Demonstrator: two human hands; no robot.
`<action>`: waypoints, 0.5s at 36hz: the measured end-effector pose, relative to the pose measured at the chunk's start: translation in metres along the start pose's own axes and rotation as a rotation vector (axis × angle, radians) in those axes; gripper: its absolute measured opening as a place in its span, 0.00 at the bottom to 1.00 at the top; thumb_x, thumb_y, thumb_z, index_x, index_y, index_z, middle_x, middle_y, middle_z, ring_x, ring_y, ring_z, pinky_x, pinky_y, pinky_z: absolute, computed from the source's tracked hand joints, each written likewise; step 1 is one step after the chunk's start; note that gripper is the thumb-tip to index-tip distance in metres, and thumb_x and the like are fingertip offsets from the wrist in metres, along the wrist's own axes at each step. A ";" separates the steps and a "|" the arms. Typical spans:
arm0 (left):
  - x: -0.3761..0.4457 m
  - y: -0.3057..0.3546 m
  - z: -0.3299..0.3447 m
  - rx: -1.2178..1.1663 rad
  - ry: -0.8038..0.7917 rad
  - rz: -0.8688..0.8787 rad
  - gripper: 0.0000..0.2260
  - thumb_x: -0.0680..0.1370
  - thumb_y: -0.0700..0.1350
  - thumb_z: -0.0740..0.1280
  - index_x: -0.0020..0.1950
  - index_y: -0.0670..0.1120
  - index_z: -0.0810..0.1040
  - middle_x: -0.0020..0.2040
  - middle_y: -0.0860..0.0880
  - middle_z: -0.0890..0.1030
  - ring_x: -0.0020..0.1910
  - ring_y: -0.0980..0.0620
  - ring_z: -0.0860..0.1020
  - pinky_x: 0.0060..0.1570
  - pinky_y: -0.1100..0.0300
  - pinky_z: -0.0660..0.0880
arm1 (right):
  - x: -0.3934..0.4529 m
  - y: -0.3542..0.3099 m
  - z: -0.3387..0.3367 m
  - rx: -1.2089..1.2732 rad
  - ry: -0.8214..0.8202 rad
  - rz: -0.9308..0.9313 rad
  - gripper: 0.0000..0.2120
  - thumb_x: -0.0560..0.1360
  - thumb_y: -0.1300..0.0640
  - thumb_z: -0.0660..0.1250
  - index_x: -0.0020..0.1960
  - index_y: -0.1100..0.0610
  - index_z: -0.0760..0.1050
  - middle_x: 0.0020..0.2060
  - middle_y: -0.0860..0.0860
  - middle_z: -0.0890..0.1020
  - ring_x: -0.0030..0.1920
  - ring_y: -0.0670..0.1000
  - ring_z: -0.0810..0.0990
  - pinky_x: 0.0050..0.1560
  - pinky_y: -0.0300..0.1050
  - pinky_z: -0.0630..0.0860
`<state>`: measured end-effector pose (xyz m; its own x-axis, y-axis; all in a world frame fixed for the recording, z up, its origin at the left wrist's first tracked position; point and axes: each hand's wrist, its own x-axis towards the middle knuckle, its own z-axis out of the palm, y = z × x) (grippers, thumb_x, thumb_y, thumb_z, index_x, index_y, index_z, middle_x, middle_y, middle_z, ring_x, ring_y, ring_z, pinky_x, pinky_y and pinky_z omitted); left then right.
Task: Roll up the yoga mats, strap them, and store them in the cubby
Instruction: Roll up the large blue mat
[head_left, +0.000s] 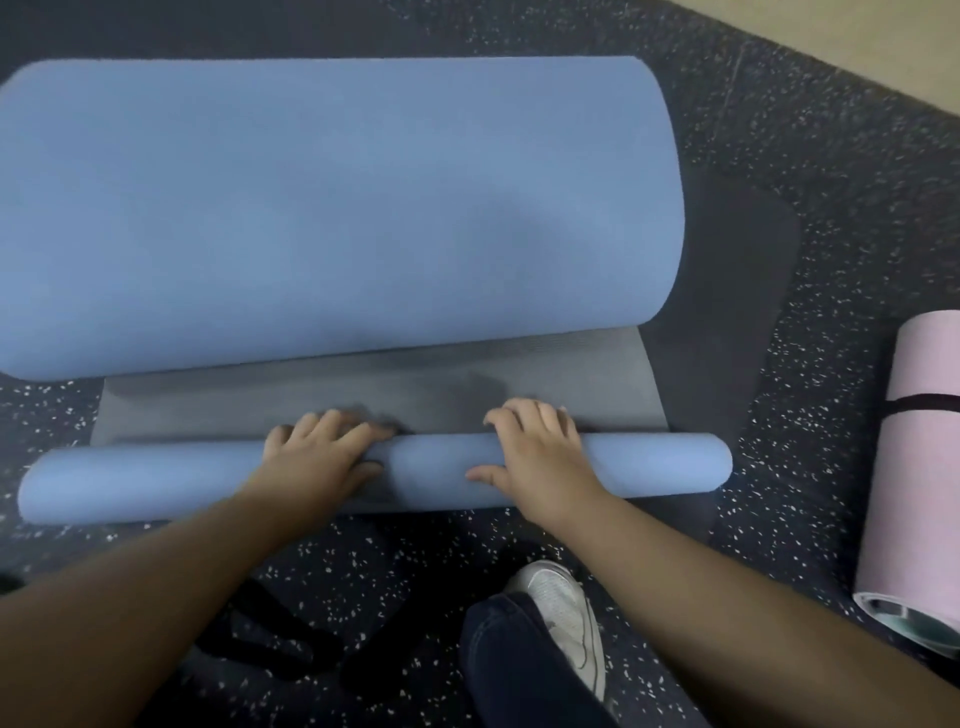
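A blue yoga mat (332, 208) with a grey underside lies on the floor in front of me. Its near end is rolled into a thin blue tube (649, 462) running left to right. The far part curls up in a big blue fold, and a grey strip shows between fold and tube. My left hand (322, 452) lies over the tube left of centre, fingers draped over its top. My right hand (540, 457) lies over it right of centre, fingers curved over the far side and thumb on the near side. A black strap (270, 629) lies on the floor by my left forearm.
A pink mat (919, 457), rolled and bound with a black strap, lies at the right edge. A dark mat (737, 270) lies flat under the blue one. My white shoe (561, 608) and dark trouser leg sit near the bottom centre. Speckled dark floor surrounds everything; a tan surface borders the top right.
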<state>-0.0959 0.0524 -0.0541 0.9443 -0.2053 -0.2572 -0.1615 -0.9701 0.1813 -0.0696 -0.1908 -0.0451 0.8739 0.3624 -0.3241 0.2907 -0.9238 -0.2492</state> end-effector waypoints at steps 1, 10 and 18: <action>-0.002 0.001 0.003 0.022 0.067 0.024 0.17 0.78 0.58 0.56 0.66 0.58 0.71 0.55 0.48 0.77 0.55 0.47 0.73 0.51 0.46 0.72 | 0.002 0.001 0.000 -0.004 0.003 0.005 0.31 0.75 0.37 0.62 0.72 0.52 0.64 0.70 0.50 0.64 0.72 0.53 0.59 0.75 0.57 0.47; -0.030 0.034 0.040 0.020 0.123 -0.022 0.30 0.72 0.55 0.56 0.71 0.42 0.65 0.65 0.38 0.76 0.67 0.41 0.65 0.62 0.38 0.57 | 0.006 0.002 0.005 -0.056 -0.019 0.064 0.38 0.69 0.31 0.52 0.73 0.51 0.64 0.69 0.51 0.67 0.72 0.54 0.60 0.75 0.58 0.46; -0.009 0.025 0.025 0.102 0.015 0.017 0.53 0.55 0.62 0.81 0.73 0.42 0.65 0.67 0.40 0.75 0.67 0.39 0.73 0.60 0.32 0.68 | 0.017 -0.001 0.010 -0.052 0.257 0.060 0.27 0.70 0.38 0.60 0.58 0.57 0.78 0.51 0.55 0.79 0.54 0.59 0.77 0.63 0.67 0.70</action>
<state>-0.1157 0.0266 -0.0710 0.9452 -0.2208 -0.2406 -0.2053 -0.9747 0.0880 -0.0588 -0.1821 -0.0594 0.9584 0.2699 -0.0924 0.2495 -0.9500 -0.1877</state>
